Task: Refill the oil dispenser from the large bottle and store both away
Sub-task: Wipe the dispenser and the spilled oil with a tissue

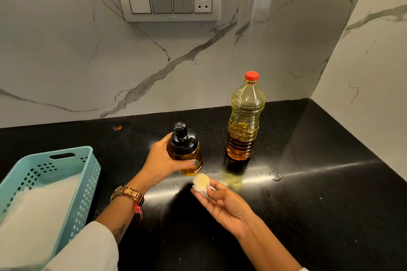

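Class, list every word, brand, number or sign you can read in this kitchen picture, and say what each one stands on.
"AGARO": white letters low on the oil dispenser, tilted, partly behind the thumb of the left hand.
Large bottle: no label or print shows.
Switch panel: no readable marks.
Wristwatch: its face is turned away, nothing to read.

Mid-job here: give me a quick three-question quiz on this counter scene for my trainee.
1. True or false: the large bottle has its red cap on.
2. Which hand grips the oil dispenser? A) left hand B) right hand C) neither
3. Fill in: the right hand holds a small oil-stained ____ just above the black counter.

Key: 1 true; 2 A; 3 wad of tissue (it looks like tissue; the material is not certain). The blue basket at the left holds neither bottle yet.
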The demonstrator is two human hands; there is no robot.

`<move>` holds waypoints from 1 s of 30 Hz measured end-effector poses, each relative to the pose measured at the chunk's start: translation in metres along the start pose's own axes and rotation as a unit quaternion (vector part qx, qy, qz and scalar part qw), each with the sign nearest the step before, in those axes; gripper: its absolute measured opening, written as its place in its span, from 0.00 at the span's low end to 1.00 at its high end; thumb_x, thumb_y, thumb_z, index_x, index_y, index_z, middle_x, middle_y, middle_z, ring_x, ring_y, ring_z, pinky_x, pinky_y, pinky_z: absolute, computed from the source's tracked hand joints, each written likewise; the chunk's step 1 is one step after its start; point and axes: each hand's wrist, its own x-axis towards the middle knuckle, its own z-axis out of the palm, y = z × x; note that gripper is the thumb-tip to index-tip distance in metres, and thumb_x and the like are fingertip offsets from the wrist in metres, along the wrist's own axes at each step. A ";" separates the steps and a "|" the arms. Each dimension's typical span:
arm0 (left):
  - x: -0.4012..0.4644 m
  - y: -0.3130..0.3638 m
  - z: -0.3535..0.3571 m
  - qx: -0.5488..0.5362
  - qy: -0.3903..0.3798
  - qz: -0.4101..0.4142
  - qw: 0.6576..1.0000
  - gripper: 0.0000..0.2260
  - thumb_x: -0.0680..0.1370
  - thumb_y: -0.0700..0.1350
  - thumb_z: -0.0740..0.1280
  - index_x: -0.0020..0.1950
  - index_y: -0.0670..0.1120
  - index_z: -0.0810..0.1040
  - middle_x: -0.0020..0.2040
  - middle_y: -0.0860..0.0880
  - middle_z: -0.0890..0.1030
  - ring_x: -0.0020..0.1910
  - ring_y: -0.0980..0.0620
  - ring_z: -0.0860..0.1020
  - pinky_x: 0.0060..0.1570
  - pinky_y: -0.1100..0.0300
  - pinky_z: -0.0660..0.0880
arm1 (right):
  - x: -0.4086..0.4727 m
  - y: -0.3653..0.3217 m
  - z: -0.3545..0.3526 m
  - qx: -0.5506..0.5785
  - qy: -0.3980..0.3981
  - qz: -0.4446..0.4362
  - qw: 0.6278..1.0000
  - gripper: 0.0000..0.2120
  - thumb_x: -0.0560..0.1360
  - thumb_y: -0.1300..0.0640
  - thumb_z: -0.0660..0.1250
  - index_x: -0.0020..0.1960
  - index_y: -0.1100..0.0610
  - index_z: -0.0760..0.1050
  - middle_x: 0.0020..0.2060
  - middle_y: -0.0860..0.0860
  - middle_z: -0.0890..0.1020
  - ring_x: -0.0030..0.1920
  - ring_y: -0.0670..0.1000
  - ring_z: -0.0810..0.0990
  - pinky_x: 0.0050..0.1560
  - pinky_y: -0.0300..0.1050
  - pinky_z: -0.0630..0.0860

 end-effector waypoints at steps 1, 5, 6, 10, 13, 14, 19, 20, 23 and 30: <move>0.005 -0.003 0.002 0.004 -0.009 -0.002 1.000 0.30 0.60 0.41 0.80 0.57 0.57 0.74 0.53 0.57 0.81 0.56 0.62 0.77 0.50 0.69 0.73 | -0.003 -0.004 -0.005 0.003 0.008 -0.010 1.000 0.13 0.75 0.76 0.55 0.54 0.68 0.74 0.50 0.69 0.80 0.49 0.64 0.80 0.38 0.51 0.83; 0.030 -0.013 0.009 0.010 -0.039 -0.010 0.999 0.30 0.60 0.39 0.79 0.57 0.55 0.74 0.55 0.55 0.81 0.56 0.61 0.78 0.54 0.65 0.72 | -0.016 -0.013 -0.018 0.001 0.029 -0.042 0.999 0.14 0.74 0.76 0.55 0.56 0.69 0.74 0.53 0.68 0.79 0.48 0.64 0.82 0.35 0.50 0.82; 0.037 -0.014 0.010 0.011 -0.048 -0.014 0.999 0.30 0.60 0.40 0.79 0.58 0.55 0.74 0.55 0.54 0.81 0.56 0.60 0.78 0.55 0.63 0.72 | -0.018 -0.014 -0.021 0.001 0.031 -0.047 0.998 0.15 0.74 0.76 0.55 0.56 0.69 0.74 0.54 0.68 0.79 0.48 0.64 0.82 0.35 0.49 0.82; 0.065 -0.020 0.016 0.004 -0.079 -0.027 0.996 0.29 0.60 0.40 0.79 0.58 0.54 0.75 0.54 0.53 0.81 0.56 0.57 0.78 0.57 0.57 0.73 | -0.029 -0.020 -0.030 0.003 0.031 -0.069 0.997 0.14 0.74 0.76 0.55 0.54 0.70 0.75 0.47 0.68 0.82 0.42 0.63 0.84 0.34 0.50 0.82; 0.081 -0.024 0.022 -0.008 -0.101 -0.036 0.994 0.28 0.60 0.39 0.79 0.58 0.54 0.76 0.54 0.52 0.81 0.56 0.56 0.78 0.59 0.54 0.73 | -0.034 -0.026 -0.035 0.003 0.036 -0.085 0.996 0.14 0.73 0.77 0.54 0.54 0.70 0.74 0.47 0.68 0.81 0.41 0.64 0.83 0.34 0.51 0.83; 0.085 -0.025 0.023 -0.010 -0.106 -0.040 0.994 0.29 0.60 0.39 0.79 0.58 0.53 0.76 0.54 0.52 0.81 0.56 0.55 0.78 0.59 0.54 0.73 | -0.036 -0.028 -0.036 0.001 0.038 -0.088 0.995 0.14 0.73 0.77 0.54 0.54 0.70 0.74 0.46 0.69 0.81 0.41 0.64 0.83 0.35 0.51 0.83; 0.095 -0.035 0.024 -0.027 -0.143 -0.056 0.988 0.29 0.61 0.36 0.77 0.58 0.53 0.76 0.54 0.51 0.82 0.56 0.57 0.79 0.55 0.58 0.73 | -0.040 -0.032 -0.039 -0.008 0.051 -0.093 0.994 0.15 0.73 0.77 0.54 0.54 0.70 0.75 0.46 0.68 0.81 0.47 0.66 0.80 0.37 0.50 0.82; 0.096 -0.037 0.023 -0.028 -0.147 -0.056 0.987 0.28 0.61 0.34 0.77 0.58 0.53 0.76 0.54 0.52 0.82 0.55 0.57 0.79 0.54 0.59 0.73 | -0.040 -0.032 -0.039 -0.011 0.052 -0.092 0.994 0.15 0.73 0.77 0.54 0.54 0.70 0.75 0.46 0.68 0.81 0.46 0.65 0.80 0.37 0.50 0.82; 0.099 -0.041 0.020 -0.031 -0.157 -0.062 0.985 0.28 0.62 0.33 0.76 0.58 0.52 0.76 0.54 0.51 0.82 0.55 0.56 0.79 0.55 0.59 0.73 | -0.037 -0.031 -0.039 -0.022 0.053 -0.086 0.995 0.14 0.73 0.76 0.55 0.54 0.69 0.75 0.45 0.67 0.82 0.43 0.64 0.82 0.37 0.50 0.83; 0.100 -0.039 0.018 -0.035 -0.178 -0.066 0.981 0.28 0.64 0.30 0.74 0.59 0.51 0.74 0.56 0.50 0.81 0.55 0.57 0.79 0.51 0.65 0.73 | -0.030 -0.027 -0.036 -0.036 0.049 -0.078 0.995 0.18 0.66 0.75 0.60 0.55 0.69 0.75 0.47 0.68 0.82 0.43 0.65 0.83 0.36 0.50 0.83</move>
